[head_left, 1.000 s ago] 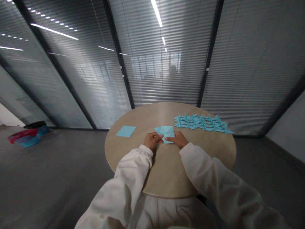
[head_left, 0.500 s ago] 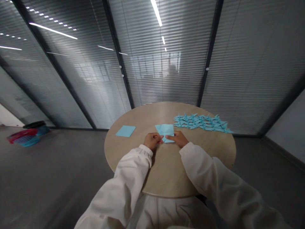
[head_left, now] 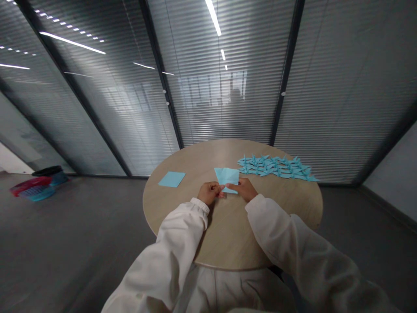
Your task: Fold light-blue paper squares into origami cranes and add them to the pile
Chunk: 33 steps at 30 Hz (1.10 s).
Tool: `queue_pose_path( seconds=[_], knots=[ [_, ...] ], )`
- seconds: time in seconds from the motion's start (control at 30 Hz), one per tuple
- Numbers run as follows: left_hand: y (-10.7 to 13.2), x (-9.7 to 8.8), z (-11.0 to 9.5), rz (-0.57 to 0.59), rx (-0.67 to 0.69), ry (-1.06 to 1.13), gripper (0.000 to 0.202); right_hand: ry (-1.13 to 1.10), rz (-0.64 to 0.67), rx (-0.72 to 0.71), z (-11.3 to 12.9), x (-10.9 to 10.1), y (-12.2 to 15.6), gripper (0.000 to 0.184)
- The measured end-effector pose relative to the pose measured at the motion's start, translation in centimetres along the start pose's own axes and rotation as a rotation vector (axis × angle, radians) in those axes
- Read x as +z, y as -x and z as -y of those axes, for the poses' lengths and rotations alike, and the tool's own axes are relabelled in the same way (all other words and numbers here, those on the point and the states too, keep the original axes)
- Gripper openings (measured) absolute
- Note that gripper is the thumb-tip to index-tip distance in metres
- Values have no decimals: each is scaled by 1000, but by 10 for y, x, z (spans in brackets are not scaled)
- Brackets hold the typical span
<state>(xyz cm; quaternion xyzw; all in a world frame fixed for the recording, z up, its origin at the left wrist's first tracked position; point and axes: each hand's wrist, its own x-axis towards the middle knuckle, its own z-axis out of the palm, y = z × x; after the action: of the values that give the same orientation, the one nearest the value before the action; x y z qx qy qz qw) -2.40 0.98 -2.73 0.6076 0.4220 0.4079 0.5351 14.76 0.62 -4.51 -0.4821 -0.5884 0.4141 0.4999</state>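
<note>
A partly folded sheet of light blue origami paper [head_left: 227, 175] is held between my two hands above the middle of the table. My left hand [head_left: 210, 191] pinches its lower left edge, fingers curled. From the other side my right hand [head_left: 244, 188] grips the paper, with the thumb lying across its front. Some of the fingers are hidden behind the sheet. To the left on the table lies a flat square stack or sheet of blue paper [head_left: 172, 179]. Rows of several folded blue paper cranes [head_left: 276, 167] sit at the back right.
The round wooden table [head_left: 234, 243] has its near edge against my lap. Glass panels with blinds [head_left: 224, 117] stand right behind it. On the floor at far left are a red and blue basket [head_left: 34, 189] and a dark bin [head_left: 54, 174].
The held paper has shifted slightly to the right and away from me, and its tilt has changed a little. Both hands keep their grip, moving only slightly.
</note>
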Motion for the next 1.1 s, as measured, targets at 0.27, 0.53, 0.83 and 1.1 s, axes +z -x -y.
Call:
queue_pose_path(
  seconds=[0.27,0.53,0.83,1.1],
  knots=[
    [1,3,2,49,2,35,49,-74,-24,1,7,1,2,36],
    [5,-1,-5,24,210,-342,47,-96,-52,-2,14,2,6,35],
    [7,-1,-7,11,245,-411,46,-79,-42,2,13,0,5,36],
    [-5,-3,2,-103,214,-60,47,-61,77,23,9,4,6,40]
  ],
)
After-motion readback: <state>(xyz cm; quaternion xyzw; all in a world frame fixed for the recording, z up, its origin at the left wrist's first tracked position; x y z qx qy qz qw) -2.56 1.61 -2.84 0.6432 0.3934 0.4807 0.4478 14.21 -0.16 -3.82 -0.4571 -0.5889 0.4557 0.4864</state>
